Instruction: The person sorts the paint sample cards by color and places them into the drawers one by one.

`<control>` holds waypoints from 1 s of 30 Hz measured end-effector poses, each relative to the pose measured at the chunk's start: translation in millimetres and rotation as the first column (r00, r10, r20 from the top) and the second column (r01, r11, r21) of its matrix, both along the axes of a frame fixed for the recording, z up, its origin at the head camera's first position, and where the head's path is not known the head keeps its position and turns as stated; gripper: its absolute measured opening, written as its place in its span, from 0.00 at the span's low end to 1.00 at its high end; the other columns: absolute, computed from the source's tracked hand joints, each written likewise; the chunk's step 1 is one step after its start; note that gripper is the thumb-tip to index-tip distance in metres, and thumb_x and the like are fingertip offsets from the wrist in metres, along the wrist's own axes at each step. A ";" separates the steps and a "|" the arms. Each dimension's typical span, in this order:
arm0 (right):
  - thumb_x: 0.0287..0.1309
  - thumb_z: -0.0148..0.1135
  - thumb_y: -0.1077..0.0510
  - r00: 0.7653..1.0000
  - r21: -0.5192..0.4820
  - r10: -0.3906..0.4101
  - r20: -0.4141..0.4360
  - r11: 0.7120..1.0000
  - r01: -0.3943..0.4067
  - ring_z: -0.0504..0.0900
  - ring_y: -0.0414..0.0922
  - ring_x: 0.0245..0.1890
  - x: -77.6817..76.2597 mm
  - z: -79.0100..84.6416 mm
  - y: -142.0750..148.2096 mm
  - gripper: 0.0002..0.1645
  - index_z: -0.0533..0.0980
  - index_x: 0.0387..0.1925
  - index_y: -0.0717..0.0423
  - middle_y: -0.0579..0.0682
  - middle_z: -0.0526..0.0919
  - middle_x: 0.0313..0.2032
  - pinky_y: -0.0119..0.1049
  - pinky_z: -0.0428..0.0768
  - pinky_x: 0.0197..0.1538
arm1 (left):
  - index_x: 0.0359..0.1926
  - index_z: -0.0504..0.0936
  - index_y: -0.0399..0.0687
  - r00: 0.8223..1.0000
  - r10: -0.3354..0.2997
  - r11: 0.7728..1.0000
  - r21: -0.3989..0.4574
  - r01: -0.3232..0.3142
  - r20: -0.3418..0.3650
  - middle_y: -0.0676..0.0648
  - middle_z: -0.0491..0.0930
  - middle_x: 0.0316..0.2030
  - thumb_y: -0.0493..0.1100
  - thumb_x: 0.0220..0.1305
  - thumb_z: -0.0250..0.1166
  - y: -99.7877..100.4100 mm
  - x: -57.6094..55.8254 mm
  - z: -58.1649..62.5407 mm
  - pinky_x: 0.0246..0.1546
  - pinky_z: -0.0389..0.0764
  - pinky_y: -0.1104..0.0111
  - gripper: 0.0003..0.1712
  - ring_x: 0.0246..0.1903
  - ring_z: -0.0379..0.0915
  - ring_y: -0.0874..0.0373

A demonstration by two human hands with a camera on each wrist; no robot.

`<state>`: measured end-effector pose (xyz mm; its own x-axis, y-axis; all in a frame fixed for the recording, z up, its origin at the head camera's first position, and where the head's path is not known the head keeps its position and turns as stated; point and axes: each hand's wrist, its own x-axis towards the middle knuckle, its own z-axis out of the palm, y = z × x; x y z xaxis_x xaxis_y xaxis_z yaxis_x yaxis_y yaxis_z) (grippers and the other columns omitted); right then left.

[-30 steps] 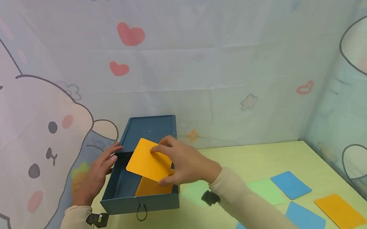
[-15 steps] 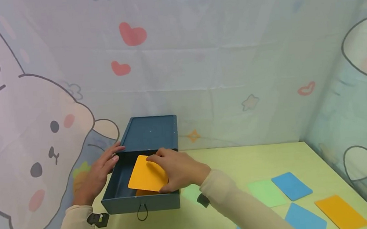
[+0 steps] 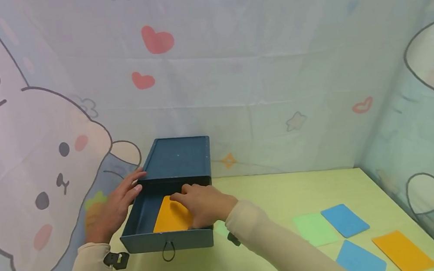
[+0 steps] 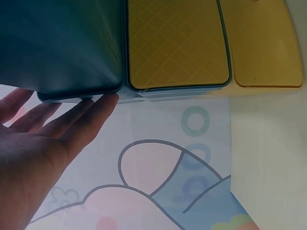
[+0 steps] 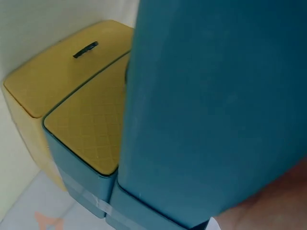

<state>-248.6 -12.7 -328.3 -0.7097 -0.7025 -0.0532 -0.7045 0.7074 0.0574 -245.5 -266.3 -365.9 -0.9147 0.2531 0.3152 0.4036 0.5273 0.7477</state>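
Observation:
A dark blue drawer [image 3: 141, 244] with a black loop handle [image 3: 168, 252] stands pulled out from under a blue cabinet top [image 3: 180, 156]. Inside it, my right hand [image 3: 207, 204] pinches an orange square card [image 3: 167, 216], fingers over its far edge and thumb toward the near edge. The card lies low in the drawer, covering the orange card beneath. My left hand [image 3: 112, 209] rests its straight fingers at the left side of the cabinet and drawer; in the left wrist view the fingertips meet the blue edge. In the right wrist view, the drawer's blue side [image 5: 211, 105] hides most of the right hand.
Cards lie on the pale yellow table [image 3: 296, 189] to the right: green [image 3: 316, 229], blue [image 3: 344, 220], another blue [image 3: 361, 259] and orange [image 3: 404, 251]. Below the drawer are yellow-fronted compartments [image 4: 177, 48]. A printed curtain [image 3: 254, 75] hangs behind.
My right hand has lowered the orange card from above the drawer down into it, over the other orange card. The left hand has stayed in place.

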 end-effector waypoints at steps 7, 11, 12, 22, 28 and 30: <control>0.54 0.69 0.35 0.998 0.096 0.016 -0.057 0.995 -0.010 0.77 0.42 0.43 -4.0 -6.7 -5.2 0.43 0.68 0.70 0.38 0.46 0.80 0.54 0.31 0.80 0.37 | 0.76 0.61 0.45 1.000 -0.021 0.999 0.032 0.022 -0.018 0.38 0.48 0.80 0.51 0.81 0.43 1.6 -1.2 0.4 0.68 0.59 0.29 0.29 0.74 0.51 0.27; 0.55 0.70 0.36 0.997 0.149 0.006 -0.072 0.989 0.004 0.77 0.42 0.44 -4.1 -6.2 -9.2 0.39 0.71 0.68 0.36 0.45 0.81 0.53 0.32 0.81 0.38 | 0.77 0.58 0.45 1.000 -0.022 0.999 0.046 0.023 -0.009 0.38 0.48 0.80 0.49 0.80 0.44 0.9 -2.2 0.8 0.68 0.59 0.30 0.30 0.73 0.52 0.26; 0.54 0.70 0.36 0.997 0.157 0.001 -0.071 0.988 0.010 0.77 0.42 0.44 -3.9 -6.1 -10.0 0.38 0.72 0.66 0.36 0.44 0.81 0.53 0.32 0.81 0.39 | 0.77 0.57 0.45 1.000 -0.024 0.998 0.051 0.024 -0.005 0.37 0.49 0.79 0.49 0.80 0.45 0.9 -2.4 0.7 0.68 0.59 0.30 0.30 0.73 0.52 0.26; 0.61 0.66 0.38 0.997 0.248 0.015 -0.081 0.969 0.006 0.73 0.41 0.44 -0.1 -7.8 -9.7 0.33 0.71 0.66 0.33 0.43 0.79 0.54 0.29 0.79 0.40 | 0.79 0.52 0.46 1.000 -0.023 0.999 0.042 0.023 0.002 0.35 0.49 0.79 0.50 0.80 0.46 0.1 -2.8 -1.2 0.68 0.60 0.30 0.33 0.73 0.53 0.26; 0.58 0.68 0.36 0.997 0.149 0.028 -0.068 0.989 -0.017 0.75 0.42 0.50 2.7 -1.9 -4.8 0.39 0.69 0.69 0.36 0.45 0.77 0.58 0.30 0.82 0.49 | 0.80 0.49 0.48 1.000 -0.006 0.999 0.038 0.005 0.021 0.35 0.48 0.79 0.51 0.79 0.47 1.0 -1.6 -0.6 0.68 0.58 0.29 0.35 0.73 0.52 0.26; 0.58 0.67 0.35 0.997 0.079 0.047 -0.059 0.996 -0.042 0.75 0.43 0.53 5.0 5.5 0.0 0.41 0.69 0.70 0.38 0.46 0.76 0.59 0.31 0.82 0.53 | 0.80 0.49 0.49 1.000 -0.004 0.999 0.041 0.003 0.021 0.36 0.48 0.79 0.51 0.79 0.47 1.3 -1.8 0.1 0.68 0.58 0.29 0.35 0.73 0.52 0.26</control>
